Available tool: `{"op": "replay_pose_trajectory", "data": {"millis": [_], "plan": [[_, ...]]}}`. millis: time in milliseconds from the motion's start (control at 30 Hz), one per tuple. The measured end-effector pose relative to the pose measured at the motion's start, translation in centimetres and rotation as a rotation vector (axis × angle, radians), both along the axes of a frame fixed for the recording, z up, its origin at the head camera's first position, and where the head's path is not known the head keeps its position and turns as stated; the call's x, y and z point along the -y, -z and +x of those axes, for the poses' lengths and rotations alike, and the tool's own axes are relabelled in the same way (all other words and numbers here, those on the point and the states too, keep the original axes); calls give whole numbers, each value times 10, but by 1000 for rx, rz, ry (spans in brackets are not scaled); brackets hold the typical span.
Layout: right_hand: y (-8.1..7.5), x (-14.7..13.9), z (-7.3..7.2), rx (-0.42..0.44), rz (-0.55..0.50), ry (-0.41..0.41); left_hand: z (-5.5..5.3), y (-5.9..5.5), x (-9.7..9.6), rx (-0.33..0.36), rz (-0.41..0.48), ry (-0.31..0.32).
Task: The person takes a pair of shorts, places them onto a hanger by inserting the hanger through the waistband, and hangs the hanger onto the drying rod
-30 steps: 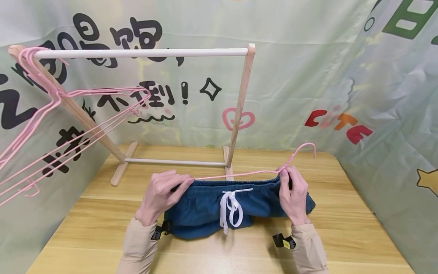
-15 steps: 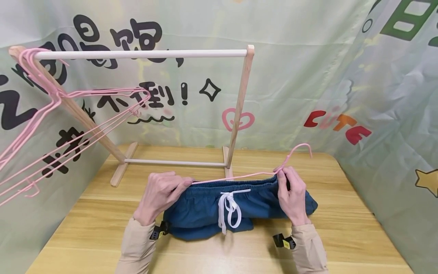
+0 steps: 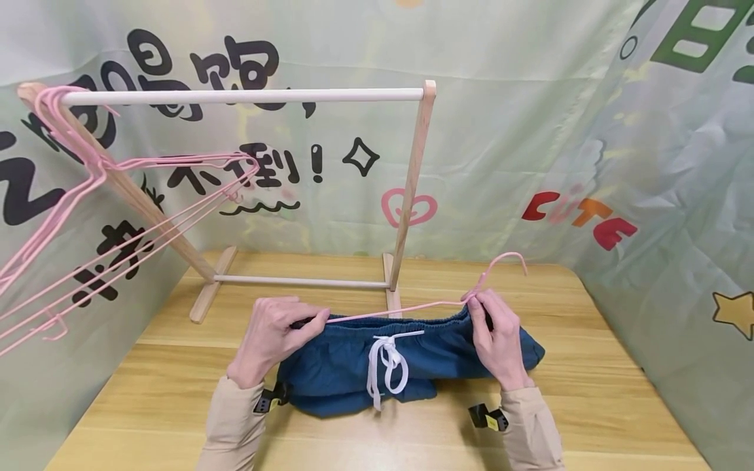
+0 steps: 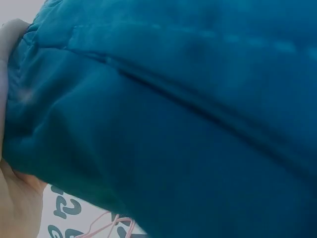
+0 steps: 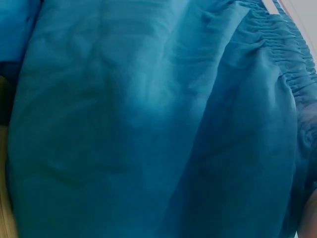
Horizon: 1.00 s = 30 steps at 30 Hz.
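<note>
Blue drawstring shorts (image 3: 336, 366), with an elastic waistband and a white drawstring bow (image 3: 389, 366), are held up by the waist over the table. A pink clothes hanger (image 3: 400, 310) runs along the waistband opening, its hook sticking up at the right. My left hand (image 3: 277, 337) grips the left end of the waistband, where the hanger's end is hidden. With thumb and fingers my right hand (image 3: 497, 337) pinches the right side of the waistband together with the hanger just below its hook. Blue cloth fills most of the left wrist view (image 4: 173, 134) and right wrist view (image 5: 138, 124).
Behind stands a wooden rack with a white top rail (image 3: 247, 97). Several pink hangers (image 3: 94, 163) hang at its left end, jutting toward the front left. The wooden table (image 3: 601, 392) is enclosed by a printed curtain (image 3: 501, 131) at the back and sides.
The hanger's hook has shifted left and slightly down, with the right hand moving a little left. The waistband and bow have drifted slightly left and down. Both hands keep their hold.
</note>
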State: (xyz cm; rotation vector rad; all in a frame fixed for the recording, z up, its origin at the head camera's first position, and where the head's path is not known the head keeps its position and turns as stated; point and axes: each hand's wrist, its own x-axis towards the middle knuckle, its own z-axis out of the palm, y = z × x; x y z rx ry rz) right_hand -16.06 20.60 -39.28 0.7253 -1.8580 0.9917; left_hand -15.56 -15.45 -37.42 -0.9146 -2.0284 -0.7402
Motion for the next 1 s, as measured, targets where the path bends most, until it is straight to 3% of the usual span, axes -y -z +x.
{"op": "replay_pose_trajectory", "data": {"millis": [200,467,833,1000], "plan": [[1,5,0,-18,16,-28,0,0,-1,13,16,27],[0,17,2,-47,85,-44,1,-1,-12,-10,-11,16],[-2,25,5,-62,82,-50,5,0,-38,-134,-25,8],[-3,27,6,-82,59,-47,8,1,-51,-221,25,-1]]}}
